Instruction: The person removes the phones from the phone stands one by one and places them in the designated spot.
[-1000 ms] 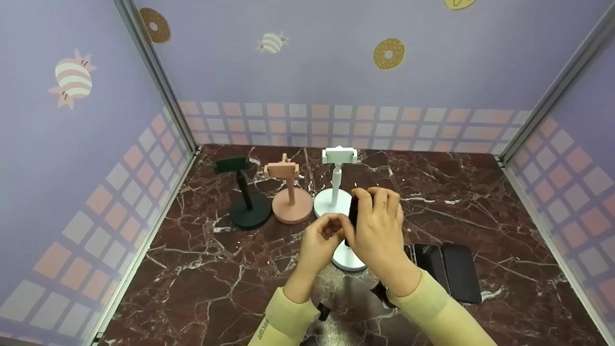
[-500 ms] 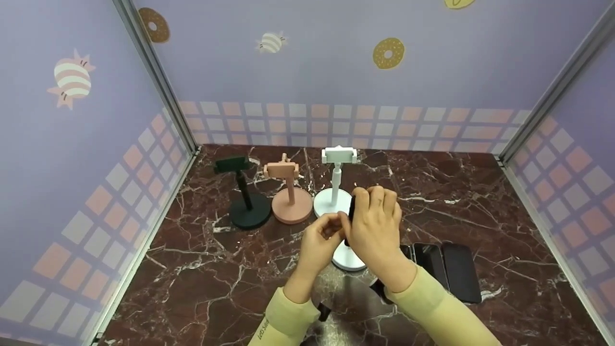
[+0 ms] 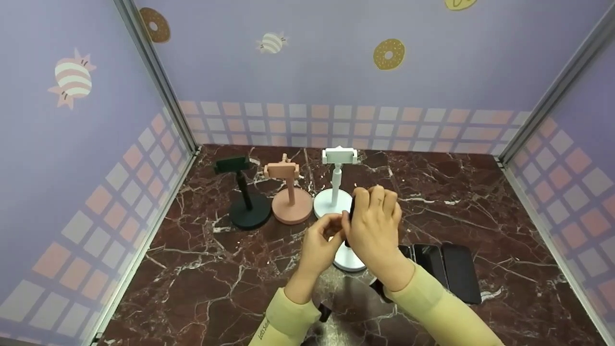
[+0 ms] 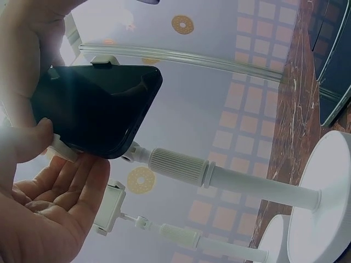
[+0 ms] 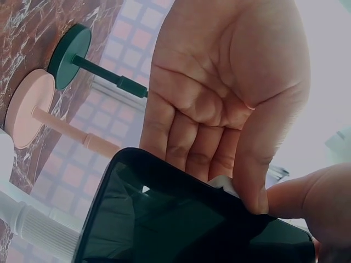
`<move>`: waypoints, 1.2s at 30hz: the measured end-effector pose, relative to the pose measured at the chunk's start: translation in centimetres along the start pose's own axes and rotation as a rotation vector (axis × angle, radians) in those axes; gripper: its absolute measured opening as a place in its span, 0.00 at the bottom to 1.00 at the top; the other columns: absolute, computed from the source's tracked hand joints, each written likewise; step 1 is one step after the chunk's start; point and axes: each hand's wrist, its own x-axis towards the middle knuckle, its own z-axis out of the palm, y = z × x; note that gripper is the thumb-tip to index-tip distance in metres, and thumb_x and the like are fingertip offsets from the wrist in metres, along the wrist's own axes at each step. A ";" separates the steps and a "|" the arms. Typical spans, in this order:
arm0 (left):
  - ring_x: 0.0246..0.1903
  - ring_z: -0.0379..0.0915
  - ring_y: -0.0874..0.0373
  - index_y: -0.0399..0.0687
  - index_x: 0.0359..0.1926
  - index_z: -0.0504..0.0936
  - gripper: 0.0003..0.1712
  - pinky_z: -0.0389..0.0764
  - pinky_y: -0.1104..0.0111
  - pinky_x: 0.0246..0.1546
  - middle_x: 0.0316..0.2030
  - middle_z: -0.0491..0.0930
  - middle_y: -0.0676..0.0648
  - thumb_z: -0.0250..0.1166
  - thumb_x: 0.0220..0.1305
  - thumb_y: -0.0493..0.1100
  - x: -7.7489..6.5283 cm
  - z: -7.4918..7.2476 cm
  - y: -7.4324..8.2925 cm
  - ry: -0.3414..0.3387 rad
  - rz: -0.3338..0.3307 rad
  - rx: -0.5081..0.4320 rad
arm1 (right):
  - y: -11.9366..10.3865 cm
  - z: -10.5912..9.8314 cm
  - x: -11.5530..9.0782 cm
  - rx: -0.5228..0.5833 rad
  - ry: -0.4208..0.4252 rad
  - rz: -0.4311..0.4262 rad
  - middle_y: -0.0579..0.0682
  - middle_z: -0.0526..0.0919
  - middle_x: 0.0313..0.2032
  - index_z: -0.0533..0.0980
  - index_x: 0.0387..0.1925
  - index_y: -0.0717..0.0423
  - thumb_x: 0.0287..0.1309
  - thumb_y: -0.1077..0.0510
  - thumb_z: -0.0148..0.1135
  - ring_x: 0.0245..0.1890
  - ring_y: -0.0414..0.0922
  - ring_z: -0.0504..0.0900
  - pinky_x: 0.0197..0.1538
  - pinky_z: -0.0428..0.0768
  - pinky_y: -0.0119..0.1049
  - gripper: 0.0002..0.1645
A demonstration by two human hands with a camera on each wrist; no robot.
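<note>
A black smartphone (image 4: 93, 104) lies sideways in the clamp (image 4: 104, 59) of the nearer white phone stand (image 3: 350, 259). With thumb and fingers my left hand (image 3: 317, 247) pinches the clamp's near arm beside the phone's edge, its other fingers behind. My right hand (image 3: 377, 230) grips the phone's other long edge; in the right wrist view its thumb presses by a white clamp arm (image 5: 224, 183) and its fingers lie behind. From the head, the hands hide most of the phone and the stand's post.
Behind the hands stand a dark green phone stand (image 3: 250, 211), a pink phone stand (image 3: 291, 206) and another white phone stand (image 3: 333, 202). On the right lie two dark phones, one black (image 3: 461, 274) and one glossy (image 3: 431, 262); a third is partly hidden by the right arm.
My right hand has shifted slightly left, and a bit less of the phone shows from the head. The left hand stays almost where it was.
</note>
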 end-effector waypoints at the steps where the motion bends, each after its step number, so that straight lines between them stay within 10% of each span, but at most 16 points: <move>1: 0.41 0.84 0.58 0.25 0.48 0.82 0.12 0.86 0.68 0.48 0.42 0.85 0.30 0.66 0.65 0.27 0.0 0.0 0.1 0.000 0.002 0.008 | 0.0 0.0 0.0 -0.001 0.000 0.002 0.62 0.69 0.45 0.67 0.47 0.57 0.45 0.57 0.77 0.47 0.61 0.64 0.46 0.69 0.54 0.32; 36: 0.41 0.83 0.58 0.28 0.47 0.81 0.11 0.85 0.68 0.47 0.42 0.84 0.32 0.67 0.65 0.29 0.0 0.0 0.0 -0.011 -0.016 0.017 | 0.6 -0.7 0.7 0.092 -0.123 0.039 0.62 0.67 0.44 0.67 0.44 0.57 0.47 0.60 0.75 0.49 0.62 0.63 0.47 0.68 0.57 0.27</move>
